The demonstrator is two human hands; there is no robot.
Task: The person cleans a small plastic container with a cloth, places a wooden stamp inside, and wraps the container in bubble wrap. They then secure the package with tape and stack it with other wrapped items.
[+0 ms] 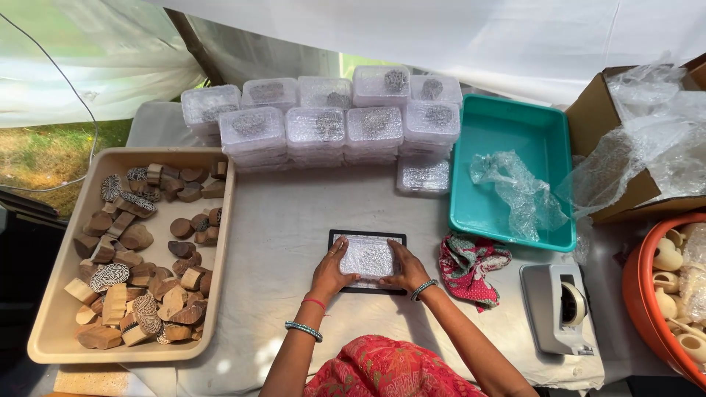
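Observation:
A clear plastic box (367, 256) with a patterned block inside lies on a black tray (366, 236) in the middle of the cloth-covered table. My left hand (332, 271) grips the box's left side, fingers curled over its edge. My right hand (406, 269) holds the right side the same way. Bead bracelets circle both wrists.
A beige tray (51, 323) of carved wooden blocks lies at the left. Stacks of filled clear boxes (323, 121) line the back. A teal tub (515, 132) holds bubble wrap. A patterned cloth (471, 266), tape dispenser (559, 305), cardboard box (603, 110) and orange basket (640, 294) stand right.

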